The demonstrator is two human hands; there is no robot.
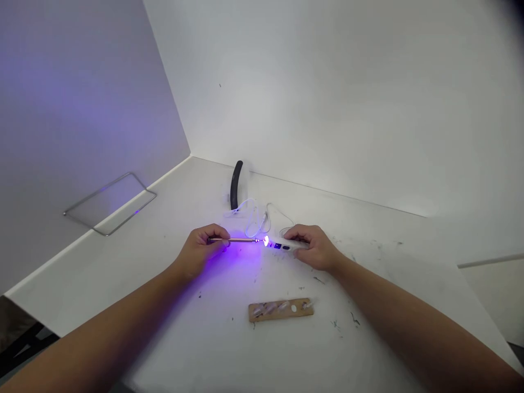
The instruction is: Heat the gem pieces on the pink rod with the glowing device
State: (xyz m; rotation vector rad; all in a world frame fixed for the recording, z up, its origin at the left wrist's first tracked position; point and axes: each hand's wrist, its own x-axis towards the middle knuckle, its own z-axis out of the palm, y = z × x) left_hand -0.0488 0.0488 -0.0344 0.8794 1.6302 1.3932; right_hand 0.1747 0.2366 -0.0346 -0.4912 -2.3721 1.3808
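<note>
My left hand [200,246] pinches a slim copper-coloured pen-like tool [242,239], which points right and lies roughly level. The tool's tip is close to the glowing violet-white end of a handheld UV lamp [282,246]; glare hides whether the two touch. Around the lamp's white body, which has a small dark display and a dark button, my right hand [316,248] is closed. Violet light falls on the white table [196,333] below my left hand. Nearer to me lies a wooden strip [282,315] with holes and several small clear pieces in it.
Behind my hands stands a black curved bar [235,185], apparently on a clear base. A white cable [250,232] coils beside it. At left, a bent metal wire frame [107,234] sits by the side wall [82,109]. Dark marks dot the tabletop.
</note>
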